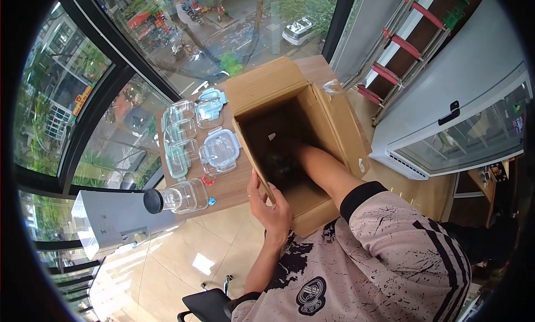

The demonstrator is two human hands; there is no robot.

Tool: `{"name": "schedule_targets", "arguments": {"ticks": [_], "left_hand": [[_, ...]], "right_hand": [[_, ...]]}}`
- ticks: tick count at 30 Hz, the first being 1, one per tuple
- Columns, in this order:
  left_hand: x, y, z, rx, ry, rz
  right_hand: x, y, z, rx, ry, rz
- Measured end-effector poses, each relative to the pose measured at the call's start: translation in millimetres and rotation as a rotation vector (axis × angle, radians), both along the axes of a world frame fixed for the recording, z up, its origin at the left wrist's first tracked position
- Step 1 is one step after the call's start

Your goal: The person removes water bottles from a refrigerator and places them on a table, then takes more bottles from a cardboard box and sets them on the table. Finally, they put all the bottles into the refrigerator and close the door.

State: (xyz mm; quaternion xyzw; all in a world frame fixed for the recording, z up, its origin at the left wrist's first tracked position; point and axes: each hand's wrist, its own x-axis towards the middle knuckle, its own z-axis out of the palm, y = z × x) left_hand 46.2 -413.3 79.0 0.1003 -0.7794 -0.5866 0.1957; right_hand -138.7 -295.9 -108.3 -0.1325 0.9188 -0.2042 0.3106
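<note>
A deep cardboard box (273, 88) stands open on the wooden table, its flaps folded outward. My left hand (271, 207) grips the box's near left edge, thumb and fingers on either side of the wall. My right arm reaches down into the box, and the right hand (287, 149) is lost in the dark inside, so its fingers and anything in them cannot be made out. Something dark and faintly shiny (276, 165) lies deep in the box. Left of the box are several glass containers (181, 132), some with blue lids (220, 146).
A glass jar with a black lid (153, 201) lies at the table's near left corner, beside a red ring (208, 180) and a small blue item (212, 201). A black chair (206, 308) is below. A glass-door fridge (446, 115) and a ladder (398, 49) stand right.
</note>
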Motion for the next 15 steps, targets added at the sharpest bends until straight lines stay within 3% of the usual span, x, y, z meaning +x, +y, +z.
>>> {"name": "schedule_targets", "arguments": {"ticks": [4,6,9,15], "left_hand": [[0.1,-2.4,-3.2,0.005,-0.01,-0.041],[-1.1,-3.8,-2.9,-0.021,0.015,-0.028],[1.7,-3.0,-3.0,-0.031,0.029,-0.039],[4.1,-3.5,-0.3,-0.002,-0.025,-0.07]], "right_hand": [[-3.4,4.3,-17.7,-0.016,0.006,0.04],[-5.2,4.9,-12.9,0.095,0.028,0.191],[0.4,2.0,-13.8,0.143,0.105,0.197],[4.6,-0.7,-30.9,-0.005,0.039,-0.149]]}}
